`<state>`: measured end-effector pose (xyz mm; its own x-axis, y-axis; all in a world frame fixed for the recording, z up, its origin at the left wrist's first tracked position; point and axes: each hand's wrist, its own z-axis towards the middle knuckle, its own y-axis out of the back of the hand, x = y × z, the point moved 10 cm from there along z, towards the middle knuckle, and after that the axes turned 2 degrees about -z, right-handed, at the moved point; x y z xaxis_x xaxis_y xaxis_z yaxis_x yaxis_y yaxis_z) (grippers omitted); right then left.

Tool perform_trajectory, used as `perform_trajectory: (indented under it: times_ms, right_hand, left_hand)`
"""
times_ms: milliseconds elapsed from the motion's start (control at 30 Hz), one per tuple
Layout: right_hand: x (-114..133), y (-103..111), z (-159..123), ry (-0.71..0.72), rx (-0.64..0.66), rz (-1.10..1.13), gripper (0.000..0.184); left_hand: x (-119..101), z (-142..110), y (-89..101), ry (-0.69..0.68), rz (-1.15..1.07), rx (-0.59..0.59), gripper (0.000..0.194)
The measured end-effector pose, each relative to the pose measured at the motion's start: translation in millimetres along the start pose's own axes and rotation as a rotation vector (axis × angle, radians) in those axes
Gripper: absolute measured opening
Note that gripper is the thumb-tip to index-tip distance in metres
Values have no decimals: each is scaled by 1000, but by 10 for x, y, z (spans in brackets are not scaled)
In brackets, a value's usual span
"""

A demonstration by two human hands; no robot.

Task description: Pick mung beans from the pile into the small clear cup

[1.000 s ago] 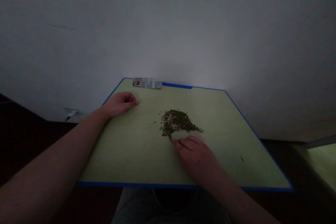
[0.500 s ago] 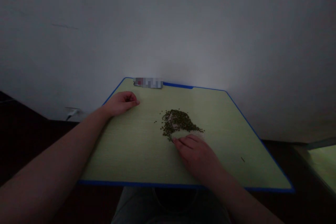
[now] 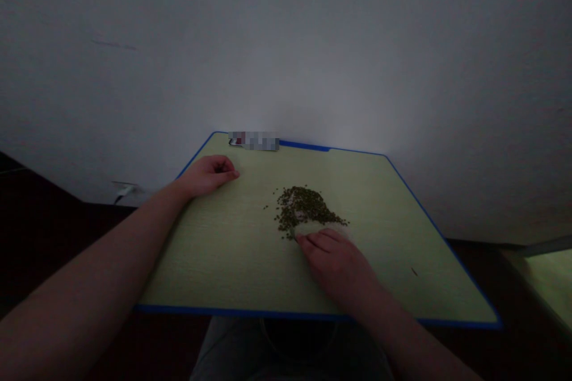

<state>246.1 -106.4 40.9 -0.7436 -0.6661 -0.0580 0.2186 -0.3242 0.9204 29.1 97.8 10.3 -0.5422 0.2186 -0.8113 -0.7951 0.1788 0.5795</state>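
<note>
My left hand point(image 3: 211, 175) rests at the left side of the table, fingers curled in and thumb pressed towards them. Small dark bits show in its hollow, too dim to name. Near the middle lies a loose heap of small greenish-brown beans or seeds point(image 3: 308, 205), with a few strays to its left. Touching the heap's near edge, my right hand point(image 3: 335, 259) has its fingers together and bent down. Whatever is under its fingertips is hidden. A pale, whitish patch point(image 3: 310, 227) borders the heap just beyond these fingers; its kind is unclear.
The pale table point(image 3: 214, 262) has a blue rim and stands against a grey wall point(image 3: 286, 41). A blurred-out flat item point(image 3: 259, 141) lies at its back edge. A thin dark sliver point(image 3: 414, 271) lies at the right. A white plug with a cord point(image 3: 125, 191) is low on the wall.
</note>
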Motion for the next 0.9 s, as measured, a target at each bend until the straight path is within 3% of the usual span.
perform_trajectory:
  times_ms: [267,567,900]
  right_hand:
    - [6,1,60,16,-4,42,29]
    - [66,40,-62,33,27,68,30]
    - [-140,23,-67,-47,23,-2,29]
  left_hand:
    - [40,12,-14,7,-9,18,26]
    - [67,31,-24,2,-21,19,25]
    - [31,12,-9,-6,10,12,25]
